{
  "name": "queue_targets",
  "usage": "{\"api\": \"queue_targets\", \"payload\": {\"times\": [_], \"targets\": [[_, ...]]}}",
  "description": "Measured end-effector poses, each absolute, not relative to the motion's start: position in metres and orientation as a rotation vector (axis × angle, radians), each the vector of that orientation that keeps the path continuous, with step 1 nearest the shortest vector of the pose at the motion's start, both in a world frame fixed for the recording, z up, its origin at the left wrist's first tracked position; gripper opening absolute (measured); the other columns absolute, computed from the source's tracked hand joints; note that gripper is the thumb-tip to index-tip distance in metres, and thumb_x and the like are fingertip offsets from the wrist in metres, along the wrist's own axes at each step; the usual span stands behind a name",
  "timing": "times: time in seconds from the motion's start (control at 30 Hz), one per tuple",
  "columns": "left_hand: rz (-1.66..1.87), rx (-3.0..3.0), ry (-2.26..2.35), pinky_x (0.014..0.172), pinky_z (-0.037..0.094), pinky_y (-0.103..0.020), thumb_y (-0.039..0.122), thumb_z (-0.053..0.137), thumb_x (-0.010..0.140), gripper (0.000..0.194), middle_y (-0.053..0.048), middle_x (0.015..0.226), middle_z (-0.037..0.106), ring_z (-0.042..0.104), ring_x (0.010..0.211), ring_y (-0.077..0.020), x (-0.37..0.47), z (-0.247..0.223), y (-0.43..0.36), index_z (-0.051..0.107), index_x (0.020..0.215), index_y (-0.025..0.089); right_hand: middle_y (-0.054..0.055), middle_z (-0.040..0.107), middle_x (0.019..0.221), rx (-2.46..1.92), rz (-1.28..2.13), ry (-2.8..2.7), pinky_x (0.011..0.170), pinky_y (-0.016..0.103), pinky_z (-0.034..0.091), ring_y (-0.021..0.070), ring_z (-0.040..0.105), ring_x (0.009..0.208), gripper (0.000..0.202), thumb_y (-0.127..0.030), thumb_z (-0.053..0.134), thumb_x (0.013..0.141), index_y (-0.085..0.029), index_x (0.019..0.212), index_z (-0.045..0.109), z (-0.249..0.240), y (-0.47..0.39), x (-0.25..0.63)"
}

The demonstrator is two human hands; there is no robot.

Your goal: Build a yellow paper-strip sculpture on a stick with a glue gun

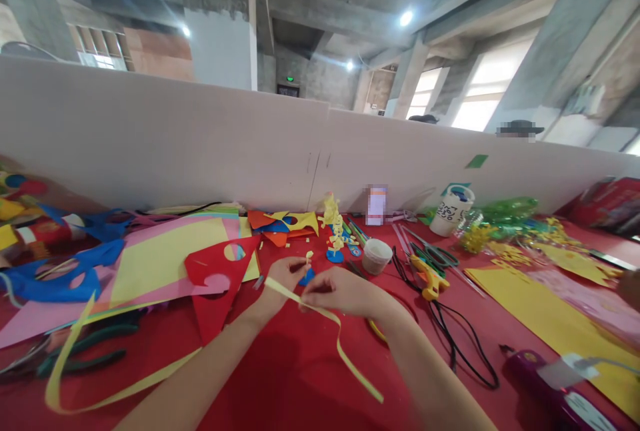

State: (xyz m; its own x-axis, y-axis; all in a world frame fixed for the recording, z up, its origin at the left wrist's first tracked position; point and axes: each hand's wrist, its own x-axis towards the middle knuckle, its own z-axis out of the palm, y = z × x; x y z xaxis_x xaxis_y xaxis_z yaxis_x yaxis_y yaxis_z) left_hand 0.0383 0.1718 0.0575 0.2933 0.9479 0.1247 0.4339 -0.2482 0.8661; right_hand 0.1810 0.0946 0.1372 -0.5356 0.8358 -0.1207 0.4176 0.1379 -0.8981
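My right hand (343, 291) pinches a narrow yellow paper strip (356, 359); one end crosses over my left wrist and the other trails down toward the table. Close beside it, my left hand (286, 273) has its fingers closed around a small pale yellow piece (309, 255) that pokes up at the fingertips; its exact kind is too small to make out. A blue piece (307, 277) shows between the two hands. Just beyond them stands a yellow paper figure (336, 224) on a round blue base (335, 256).
Coloured paper sheets (150, 254) and a red cut-out (220, 277) lie left, with green-handled pliers (90, 344). A white tub (377, 256), yellow glue gun (429, 279), scissors (433, 254) and black cable lie right. A purple power strip (545, 387) sits front right. A white partition (250, 144) stands behind.
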Motion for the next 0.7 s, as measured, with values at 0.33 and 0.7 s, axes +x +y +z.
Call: {"api": "queue_targets", "payload": {"times": [0.33,0.7], "targets": [[1.042,1.832,1.263,0.086,0.049,-0.035,0.037,0.054,0.076,0.028,-0.007,0.1,0.07,0.063,0.095,-0.0232,-0.004,0.054,0.172,0.067,0.092,0.017,0.017,0.066,0.071,-2.611,0.28,-1.46,0.062,0.034,0.043,0.0279,0.064,0.076,0.036,-0.039,0.045,0.081,-0.012,0.079,0.069,0.107,0.094,0.344],[1.085,1.809,1.141,0.082,0.05,-0.032,0.04,0.049,0.078,0.031,-0.008,0.1,0.069,0.063,0.092,-0.0209,-0.005,0.058,0.138,0.066,0.091,0.017,0.005,0.045,0.034,-2.39,0.355,-1.389,0.047,0.037,0.042,0.0274,0.058,0.045,0.033,-0.037,0.057,0.07,-0.021,0.041,0.052,0.066,0.085,0.394]]}}
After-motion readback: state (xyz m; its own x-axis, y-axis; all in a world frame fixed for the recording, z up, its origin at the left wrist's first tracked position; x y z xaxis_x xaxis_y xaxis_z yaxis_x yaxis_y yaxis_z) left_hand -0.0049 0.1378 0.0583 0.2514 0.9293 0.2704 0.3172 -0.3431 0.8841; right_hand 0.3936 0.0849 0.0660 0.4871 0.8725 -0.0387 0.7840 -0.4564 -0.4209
